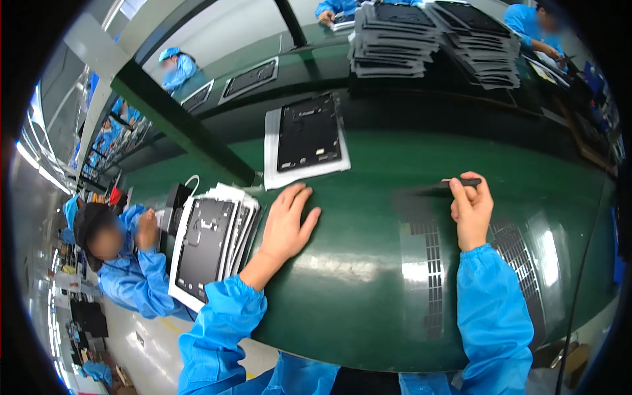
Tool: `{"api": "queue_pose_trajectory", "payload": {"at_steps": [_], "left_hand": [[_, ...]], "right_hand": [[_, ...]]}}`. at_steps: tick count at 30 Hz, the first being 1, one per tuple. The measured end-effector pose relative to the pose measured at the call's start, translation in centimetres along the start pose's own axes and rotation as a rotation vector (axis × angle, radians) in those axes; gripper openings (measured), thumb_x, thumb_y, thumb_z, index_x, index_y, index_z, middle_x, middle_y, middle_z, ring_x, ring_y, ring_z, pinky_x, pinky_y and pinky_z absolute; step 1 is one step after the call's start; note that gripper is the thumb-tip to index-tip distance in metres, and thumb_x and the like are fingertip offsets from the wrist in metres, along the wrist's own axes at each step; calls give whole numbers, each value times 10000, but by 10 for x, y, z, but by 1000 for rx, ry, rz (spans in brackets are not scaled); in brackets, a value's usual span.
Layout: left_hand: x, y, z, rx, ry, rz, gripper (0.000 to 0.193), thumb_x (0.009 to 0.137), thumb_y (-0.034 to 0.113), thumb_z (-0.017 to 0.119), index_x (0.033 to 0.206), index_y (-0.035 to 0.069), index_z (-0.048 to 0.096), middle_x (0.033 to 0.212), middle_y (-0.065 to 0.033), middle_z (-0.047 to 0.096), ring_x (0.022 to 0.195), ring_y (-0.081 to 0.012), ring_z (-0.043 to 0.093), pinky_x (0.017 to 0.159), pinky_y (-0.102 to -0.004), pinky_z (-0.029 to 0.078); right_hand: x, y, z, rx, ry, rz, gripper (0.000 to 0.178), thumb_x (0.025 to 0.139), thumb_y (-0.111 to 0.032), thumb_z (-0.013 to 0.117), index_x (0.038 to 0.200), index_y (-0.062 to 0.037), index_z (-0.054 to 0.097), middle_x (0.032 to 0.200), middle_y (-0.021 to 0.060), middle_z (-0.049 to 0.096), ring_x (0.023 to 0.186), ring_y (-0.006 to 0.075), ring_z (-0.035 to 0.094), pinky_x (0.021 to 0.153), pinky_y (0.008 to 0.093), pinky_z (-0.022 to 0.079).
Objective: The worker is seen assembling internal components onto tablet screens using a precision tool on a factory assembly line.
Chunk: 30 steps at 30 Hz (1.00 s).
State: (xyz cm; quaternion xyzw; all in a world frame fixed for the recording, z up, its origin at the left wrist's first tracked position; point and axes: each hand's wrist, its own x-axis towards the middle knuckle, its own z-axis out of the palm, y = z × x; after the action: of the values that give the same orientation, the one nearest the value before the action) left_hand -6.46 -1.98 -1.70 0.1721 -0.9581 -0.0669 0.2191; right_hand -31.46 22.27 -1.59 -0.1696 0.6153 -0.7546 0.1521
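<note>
My left hand (285, 222) rests on the green tabletop with its fingers stretched out and holds nothing. Just beyond its fingertips lies a black tablet-like housing (309, 133) on a white foam sheet. My right hand (473, 209) is closed round dark tweezers (469, 182), whose blurred tips point left above the table. Under and beside that hand lies a clear film sheet (415, 270) with rows of small dark rectangular pieces. A second such sheet (519, 253) sits to the right of my right wrist, partly hidden by the sleeve.
A stack of black housings between white sheets (209, 240) stands left of my left forearm. Two tall stacks (394, 49) rise at the far side. A green post (184, 128) crosses the left. A co-worker (131, 263) sits at the left; others are farther off.
</note>
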Motion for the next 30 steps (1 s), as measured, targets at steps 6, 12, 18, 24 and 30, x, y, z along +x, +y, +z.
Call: {"api": "queue_pose_trajectory", "payload": {"at_steps": [6, 12, 18, 24, 30], "left_hand": [[16, -27, 13, 62, 150, -119, 496, 907, 334, 624, 1246, -22, 557, 1274, -210, 521, 1229, -395, 458, 1048, -460, 384], [-28, 22, -30, -56, -9, -175, 496, 882, 243, 683, 1284, -5, 532, 1387, -256, 454, 1306, -415, 423, 1080, -455, 376], [-103, -40, -137, 245, 206, -395, 386, 868, 192, 684, 1194, 4, 600, 1239, -216, 587, 1150, -417, 540, 981, -441, 449], [-187, -169, -171, 422, 102, -875, 348, 904, 297, 653, 1058, -15, 667, 958, -180, 690, 882, -299, 655, 793, -390, 516], [-179, -151, -177, 176, 217, -935, 299, 895, 284, 690, 952, -9, 714, 819, -147, 722, 793, -214, 707, 716, -338, 530]], "right_hand": [[-5, -3, 5, -49, 9, -29, 228, 931, -100, 663, 1105, -37, 528, 794, 31, 678, 503, 25, 384, 440, 205, 275], [-3, 10, -5, -53, 18, -47, 206, 938, -134, 665, 1090, -50, 555, 712, -1, 601, 485, 33, 361, 425, 211, 264], [0, 9, -8, -128, -45, -75, 202, 949, -116, 647, 1120, -23, 590, 763, -17, 636, 520, 13, 358, 460, 199, 252], [1, 9, -3, -175, -84, -92, 171, 947, -118, 648, 1092, -30, 621, 711, -48, 591, 524, 4, 328, 469, 203, 224], [-4, 11, -7, -166, -46, -104, 166, 943, -112, 653, 1084, -30, 621, 708, -48, 588, 524, 8, 335, 473, 201, 227]]}}
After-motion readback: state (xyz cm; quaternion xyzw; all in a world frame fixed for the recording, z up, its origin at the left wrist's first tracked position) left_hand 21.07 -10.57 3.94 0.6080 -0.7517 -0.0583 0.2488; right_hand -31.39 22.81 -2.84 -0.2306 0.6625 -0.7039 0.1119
